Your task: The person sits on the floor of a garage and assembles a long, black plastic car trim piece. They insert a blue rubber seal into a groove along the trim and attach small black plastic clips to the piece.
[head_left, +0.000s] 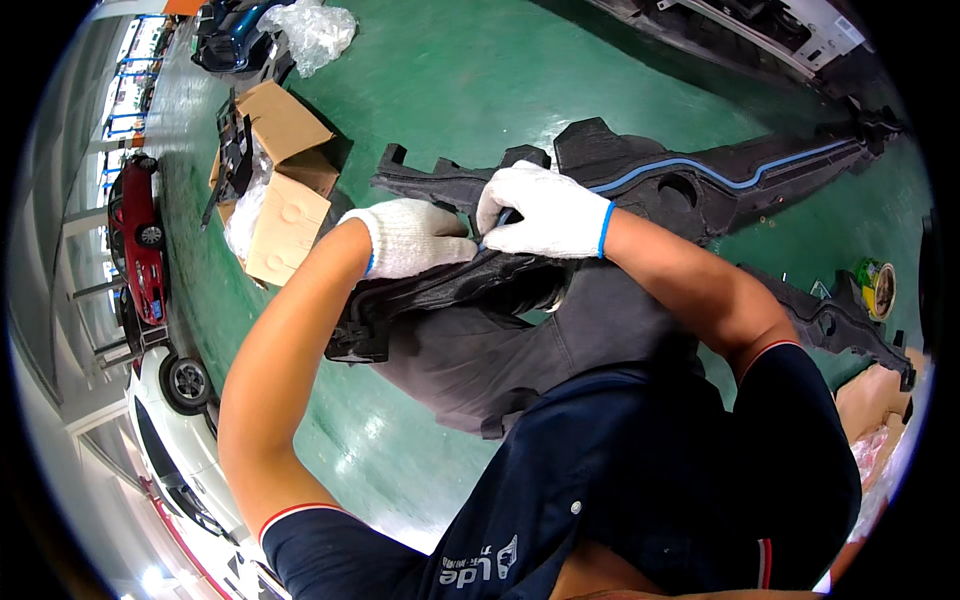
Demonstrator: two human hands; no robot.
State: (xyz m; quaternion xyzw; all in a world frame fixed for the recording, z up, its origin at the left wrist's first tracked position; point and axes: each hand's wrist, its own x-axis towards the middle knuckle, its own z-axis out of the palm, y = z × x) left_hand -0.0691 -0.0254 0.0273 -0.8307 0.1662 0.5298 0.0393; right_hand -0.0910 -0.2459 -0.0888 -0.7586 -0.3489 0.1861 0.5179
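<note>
A long black moulded car panel (630, 165) lies across my lap, and a blue strip (740, 182) runs in a wavy line along its right part. My left hand (412, 238), in a white knit glove, is closed with its fingertips pinched at the panel's middle. Close beside it, my right hand (548, 212), gloved the same way with a blue cuff, has thumb and fingers curled together. A small bit of blue shows between the two hands' fingertips; the strip passes out of sight under my right hand. What lies inside the fingers is mostly hidden.
An open cardboard box (290, 215) with black parts and clear wrap stands left on the green floor (430, 75). Clear plastic (310, 35) lies beyond it. At right are another black part (850, 325) and a round tin (876, 288). Cars (135, 235) stand far left.
</note>
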